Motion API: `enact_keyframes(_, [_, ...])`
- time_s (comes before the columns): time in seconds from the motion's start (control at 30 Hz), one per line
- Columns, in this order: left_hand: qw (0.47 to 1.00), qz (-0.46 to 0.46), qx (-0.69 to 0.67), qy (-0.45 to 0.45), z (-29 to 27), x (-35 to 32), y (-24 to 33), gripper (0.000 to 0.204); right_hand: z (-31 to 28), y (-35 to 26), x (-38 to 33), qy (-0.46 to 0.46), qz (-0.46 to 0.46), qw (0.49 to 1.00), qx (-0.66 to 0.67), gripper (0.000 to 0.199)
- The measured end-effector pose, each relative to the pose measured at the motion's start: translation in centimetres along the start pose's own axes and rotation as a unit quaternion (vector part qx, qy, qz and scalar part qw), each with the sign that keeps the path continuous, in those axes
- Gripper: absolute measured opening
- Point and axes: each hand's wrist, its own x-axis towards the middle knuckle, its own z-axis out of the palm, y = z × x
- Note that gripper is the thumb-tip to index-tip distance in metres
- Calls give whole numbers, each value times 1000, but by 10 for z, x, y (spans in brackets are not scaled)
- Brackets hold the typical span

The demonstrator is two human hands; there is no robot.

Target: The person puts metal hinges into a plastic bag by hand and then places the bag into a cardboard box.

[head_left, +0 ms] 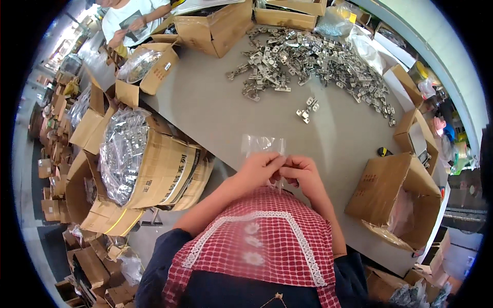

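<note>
Close to my apron, at the near edge of the table, both hands hold a small transparent plastic bag (263,145). The fingers of my left hand (257,168) are closed on it, and its flat end sticks up beyond them. My right hand (304,175) pinches the bag beside the left, thumb and fingers together. Whether anything lies inside the bag is hidden by my fingers. Farther off, a couple of metal hinges (308,109) lie apart from a large spread pile of similar hinges (300,56).
An open carton (169,169) full of bagged metal parts stands left of the table. On the right sit another open carton (377,190) and a small black and yellow tool (383,151). More cartons (213,31) line the far edge. A person (133,23) works at far left.
</note>
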Motion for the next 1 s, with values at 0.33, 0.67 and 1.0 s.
enact_keyframes(0.33, [950, 188, 193, 161, 7, 0, -13, 17, -7, 17, 8, 193, -156, 943, -222, 11])
enact_keyframes(0.67, [829, 258, 453, 202, 9, 12, -29, 14, -1, -3, 37, 160, -325, 790, -494, 26])
enact_keyframes(1.0, [892, 23, 409, 194, -17, 25, -57, 22, -28, 24, 114, 124, -117, 985, -10, 21])
